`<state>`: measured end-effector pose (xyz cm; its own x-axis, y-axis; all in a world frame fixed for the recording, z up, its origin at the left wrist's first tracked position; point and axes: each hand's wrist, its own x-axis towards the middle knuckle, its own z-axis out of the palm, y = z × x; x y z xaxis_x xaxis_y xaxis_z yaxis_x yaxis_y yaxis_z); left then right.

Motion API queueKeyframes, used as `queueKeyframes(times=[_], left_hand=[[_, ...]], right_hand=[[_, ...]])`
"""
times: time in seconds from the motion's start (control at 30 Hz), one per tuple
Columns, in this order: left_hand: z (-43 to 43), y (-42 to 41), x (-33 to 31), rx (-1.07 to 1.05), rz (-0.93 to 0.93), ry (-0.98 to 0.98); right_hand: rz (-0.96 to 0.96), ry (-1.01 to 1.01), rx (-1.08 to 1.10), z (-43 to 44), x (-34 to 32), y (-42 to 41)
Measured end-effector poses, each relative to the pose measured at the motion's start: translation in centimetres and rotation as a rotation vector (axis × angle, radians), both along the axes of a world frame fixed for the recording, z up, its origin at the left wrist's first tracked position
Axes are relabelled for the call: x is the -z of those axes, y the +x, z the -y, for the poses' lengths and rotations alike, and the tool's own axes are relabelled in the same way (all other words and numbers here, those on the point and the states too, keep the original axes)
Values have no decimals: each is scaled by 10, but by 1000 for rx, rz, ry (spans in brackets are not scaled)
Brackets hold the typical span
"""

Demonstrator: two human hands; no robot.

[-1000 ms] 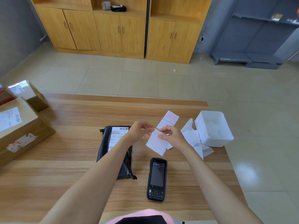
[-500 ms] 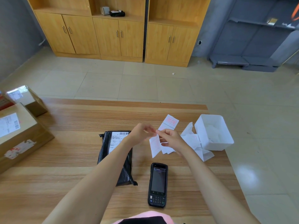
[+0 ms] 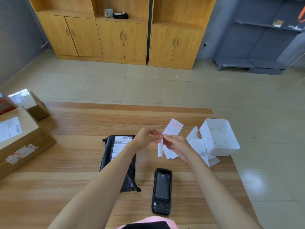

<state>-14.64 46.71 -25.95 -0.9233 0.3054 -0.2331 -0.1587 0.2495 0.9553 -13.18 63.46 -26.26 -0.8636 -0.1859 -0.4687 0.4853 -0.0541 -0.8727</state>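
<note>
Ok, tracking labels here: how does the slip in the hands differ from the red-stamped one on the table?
The held slip hangs above the table, pinched at its top by left hand and right hand; the stamped slip lies flat on it. The held slip shows a narrow plain white strip; the stamped slip faces up with red characters. Both are white paper.

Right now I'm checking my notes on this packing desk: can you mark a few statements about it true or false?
1. The left hand and the right hand both pinch a white paper slip above the table. True.
2. The handheld scanner lies inside the white bin. False: it lies on the table, apart from the bin.
3. The black parcel bag bears a printed label. True.
4. The cardboard boxes stand at the table's right end. False: they stand at its left.
</note>
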Motion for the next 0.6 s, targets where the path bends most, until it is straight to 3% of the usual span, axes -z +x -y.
queueKeyframes(times=[0.6], left_hand=[[1, -2, 1, -73, 31, 117]], right_hand=[[132, -196, 98, 5, -4, 1]])
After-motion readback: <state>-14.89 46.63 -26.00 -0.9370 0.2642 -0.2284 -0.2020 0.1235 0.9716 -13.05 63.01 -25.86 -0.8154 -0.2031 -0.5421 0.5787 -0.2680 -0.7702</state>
